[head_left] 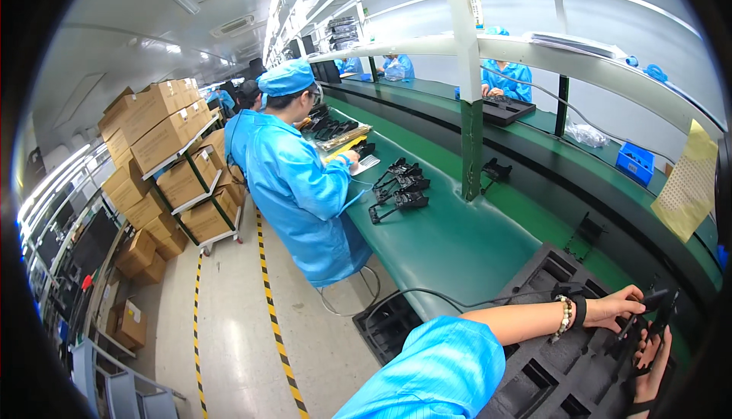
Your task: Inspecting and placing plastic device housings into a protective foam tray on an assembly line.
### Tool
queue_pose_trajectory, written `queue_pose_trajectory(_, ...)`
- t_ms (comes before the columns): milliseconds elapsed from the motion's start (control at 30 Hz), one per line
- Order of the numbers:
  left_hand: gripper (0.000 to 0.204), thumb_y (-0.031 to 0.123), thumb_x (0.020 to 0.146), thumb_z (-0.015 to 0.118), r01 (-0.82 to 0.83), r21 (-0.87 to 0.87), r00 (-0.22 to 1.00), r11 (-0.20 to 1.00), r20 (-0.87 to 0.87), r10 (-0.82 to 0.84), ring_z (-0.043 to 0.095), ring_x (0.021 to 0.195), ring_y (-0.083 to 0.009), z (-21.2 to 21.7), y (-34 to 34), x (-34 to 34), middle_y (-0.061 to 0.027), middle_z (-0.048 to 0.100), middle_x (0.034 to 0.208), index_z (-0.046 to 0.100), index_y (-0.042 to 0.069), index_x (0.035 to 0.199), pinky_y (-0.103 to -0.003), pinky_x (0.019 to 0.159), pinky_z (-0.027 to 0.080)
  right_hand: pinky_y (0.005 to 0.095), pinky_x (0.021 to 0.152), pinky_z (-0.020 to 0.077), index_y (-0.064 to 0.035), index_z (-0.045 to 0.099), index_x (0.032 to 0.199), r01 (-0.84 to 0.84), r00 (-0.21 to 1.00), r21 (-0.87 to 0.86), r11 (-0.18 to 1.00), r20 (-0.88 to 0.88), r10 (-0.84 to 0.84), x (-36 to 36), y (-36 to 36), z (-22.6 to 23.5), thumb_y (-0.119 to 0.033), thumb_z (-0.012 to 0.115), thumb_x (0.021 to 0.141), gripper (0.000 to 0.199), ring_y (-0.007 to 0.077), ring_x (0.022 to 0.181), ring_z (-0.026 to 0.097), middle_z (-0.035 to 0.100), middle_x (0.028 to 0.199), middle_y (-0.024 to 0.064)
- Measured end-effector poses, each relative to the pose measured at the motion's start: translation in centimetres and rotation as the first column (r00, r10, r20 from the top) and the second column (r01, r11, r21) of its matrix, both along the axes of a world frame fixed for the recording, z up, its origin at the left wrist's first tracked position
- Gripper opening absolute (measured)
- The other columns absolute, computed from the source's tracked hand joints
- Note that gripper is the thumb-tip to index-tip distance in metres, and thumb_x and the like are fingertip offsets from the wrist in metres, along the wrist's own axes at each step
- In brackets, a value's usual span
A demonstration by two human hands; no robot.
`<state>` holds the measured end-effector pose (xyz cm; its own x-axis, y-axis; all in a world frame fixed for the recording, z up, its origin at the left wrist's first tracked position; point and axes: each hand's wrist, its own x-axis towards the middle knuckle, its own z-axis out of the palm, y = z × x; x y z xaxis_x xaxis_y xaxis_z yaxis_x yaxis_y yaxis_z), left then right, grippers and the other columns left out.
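Note:
At the lower right, my left hand [616,307] reaches across with its fingers bent round a thin black plastic part [654,299]. My right hand [654,359] is just below it, its fingers closed on the same black part, as far as I can see. The dark colour and the picture's rim hide where the part ends. A beaded bracelet [564,317] and a black wrist strap [580,312] with a cord are on my left wrist. Beneath my hands lies a dark grey foam tray [518,398] with moulded pockets.
Several black frame parts [400,189] lie on the green bench [457,244]. A co-worker in blue [286,175] sits to the left. A black conveyor belt [526,160] carries black parts beyond a green-and-white post [471,144]. Stacked cartons [164,133] stand far left; a blue bin [635,163] stands right.

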<state>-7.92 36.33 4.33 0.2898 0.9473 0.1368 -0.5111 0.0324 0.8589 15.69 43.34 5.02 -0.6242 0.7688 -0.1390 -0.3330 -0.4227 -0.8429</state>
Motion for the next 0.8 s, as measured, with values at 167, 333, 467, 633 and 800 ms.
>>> queue_pose_trajectory(167,0.047,0.028,0.095,0.063,0.012,0.006,1.000,1.000,0.007,-0.012,0.049,0.105,-0.0133,-0.4,0.3,0.2,-0.0018,0.041,0.119,0.036,0.014,0.131,-0.048,0.086,0.050,0.0156,0.049,0.0490,-0.0106,0.062,0.113,0.003,1.000,-0.008,1.000,-0.021,-0.003,0.0,-0.1,-0.2,-0.046,0.056,0.097,0.040,0.0060,0.062,0.062,0.068,0.087,0.0006)
queue_pose_trajectory(333,0.046,0.028,0.095,0.063,0.014,0.016,1.000,1.000,0.027,-0.014,0.048,0.103,-0.0124,-0.2,0.0,0.4,-0.0014,0.041,0.118,0.037,0.014,0.130,-0.049,0.086,0.050,0.0151,0.049,0.0484,-0.0105,0.061,0.112,0.048,0.999,0.001,0.999,-0.009,-0.048,0.0,-0.3,-0.4,-0.046,0.055,0.098,0.039,0.0057,0.062,0.061,0.067,0.087,0.0000)
queue_pose_trajectory(467,0.047,0.029,0.095,0.064,0.009,0.017,1.000,1.000,0.021,-0.009,0.048,0.106,-0.0140,-0.4,0.2,0.2,-0.0022,0.040,0.121,0.037,0.014,0.130,-0.049,0.087,0.050,0.0151,0.050,0.0479,-0.0105,0.061,0.112,0.044,0.999,0.002,0.999,0.004,-0.044,-0.4,-0.4,-0.2,-0.046,0.054,0.098,0.039,0.0053,0.062,0.061,0.067,0.086,-0.0003)
queue_pose_trajectory(633,0.046,0.027,0.095,0.064,0.002,0.003,1.000,1.000,0.017,-0.002,0.048,0.110,-0.0155,-0.3,0.4,0.3,-0.0028,0.041,0.121,0.038,0.014,0.130,-0.049,0.085,0.050,0.0154,0.049,0.0445,-0.0132,0.059,0.115,0.050,0.999,-0.005,0.999,0.016,-0.050,-0.1,0.2,-0.7,-0.048,0.052,0.098,0.039,0.0044,0.063,0.057,0.063,0.086,-0.0027)
queue_pose_trajectory(800,0.049,0.026,0.093,0.067,0.009,0.020,1.000,1.000,0.002,-0.009,0.047,0.115,-0.0172,0.0,0.6,1.4,-0.0035,0.041,0.125,0.040,0.013,0.131,-0.049,0.088,0.051,0.0173,0.051,0.0407,-0.0129,0.059,0.117,-0.002,0.997,0.029,1.000,0.072,0.000,1.6,-0.8,1.0,-0.048,0.054,0.096,0.041,0.0050,0.065,0.055,0.067,0.092,-0.0010)
